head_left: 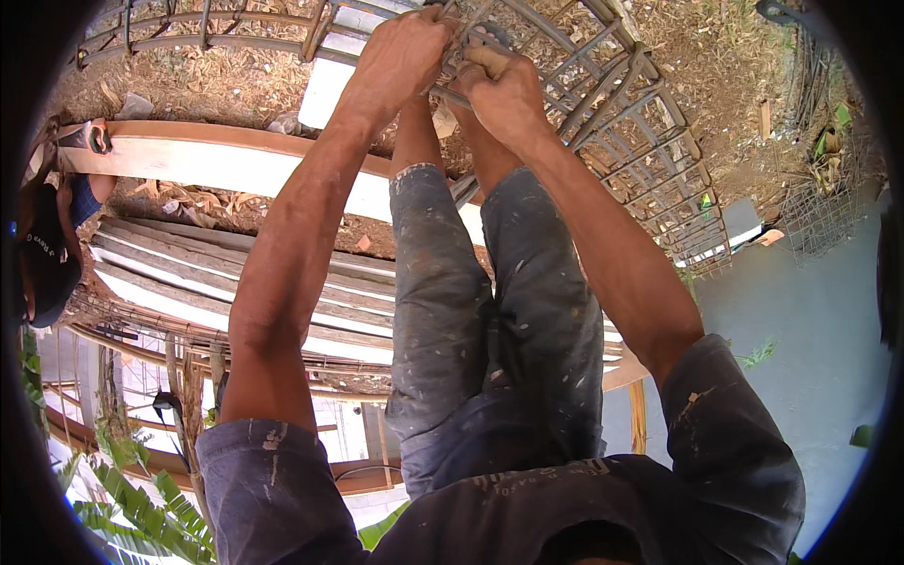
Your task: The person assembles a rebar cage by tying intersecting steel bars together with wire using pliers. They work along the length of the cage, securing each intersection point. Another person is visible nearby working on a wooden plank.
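Note:
A cage of dark steel reinforcing bars (626,141) runs from top centre down to the right, its long bars crossed by many ties. At its near end, my left hand (405,52) is closed with its fingertips against the bars. My right hand (504,94) is closed just beside it, thumb uppermost. The two hands almost meet over a bar joint. What lies inside their fingers is hidden and too small to name. My legs, in paint-spotted dark trousers (443,301), are below the hands.
Another steel bar cage (202,38) extends along the upper left. A long wooden board (221,160) and stacked planks (235,264) lie on the left. A person in a dark cap (47,250) is at the far left. Wire mesh (819,221) lies at right, beside a grey surface (782,330).

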Available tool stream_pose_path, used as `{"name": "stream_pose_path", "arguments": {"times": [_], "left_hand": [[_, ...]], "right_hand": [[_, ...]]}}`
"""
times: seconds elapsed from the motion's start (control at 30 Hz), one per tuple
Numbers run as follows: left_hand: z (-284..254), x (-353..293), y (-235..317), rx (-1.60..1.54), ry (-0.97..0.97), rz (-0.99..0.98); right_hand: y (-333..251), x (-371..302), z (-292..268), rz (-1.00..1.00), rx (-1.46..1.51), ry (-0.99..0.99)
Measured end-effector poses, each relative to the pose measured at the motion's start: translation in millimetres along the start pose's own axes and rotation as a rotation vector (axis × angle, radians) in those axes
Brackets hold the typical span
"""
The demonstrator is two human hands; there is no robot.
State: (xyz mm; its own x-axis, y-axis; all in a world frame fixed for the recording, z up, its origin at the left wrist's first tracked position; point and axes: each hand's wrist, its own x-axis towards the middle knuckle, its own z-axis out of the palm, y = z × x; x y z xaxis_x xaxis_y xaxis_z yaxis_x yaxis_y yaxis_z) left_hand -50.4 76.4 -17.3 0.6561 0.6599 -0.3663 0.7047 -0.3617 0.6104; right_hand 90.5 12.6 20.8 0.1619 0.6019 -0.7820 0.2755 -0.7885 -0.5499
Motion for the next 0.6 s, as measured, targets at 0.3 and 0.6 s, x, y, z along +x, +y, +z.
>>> {"name": "stream_pose_path", "arguments": {"times": [0.3,0.6], "left_hand": [[42,-21,41,-0.549,0.559,-0.447],[47,-24,32,-0.403,0.428,-0.33]], "right_hand": [[2,-5,-20,-0.173,-0.417,-0.2],[-30,-1,-36,-0.098,-0.441,-0.252]]}}
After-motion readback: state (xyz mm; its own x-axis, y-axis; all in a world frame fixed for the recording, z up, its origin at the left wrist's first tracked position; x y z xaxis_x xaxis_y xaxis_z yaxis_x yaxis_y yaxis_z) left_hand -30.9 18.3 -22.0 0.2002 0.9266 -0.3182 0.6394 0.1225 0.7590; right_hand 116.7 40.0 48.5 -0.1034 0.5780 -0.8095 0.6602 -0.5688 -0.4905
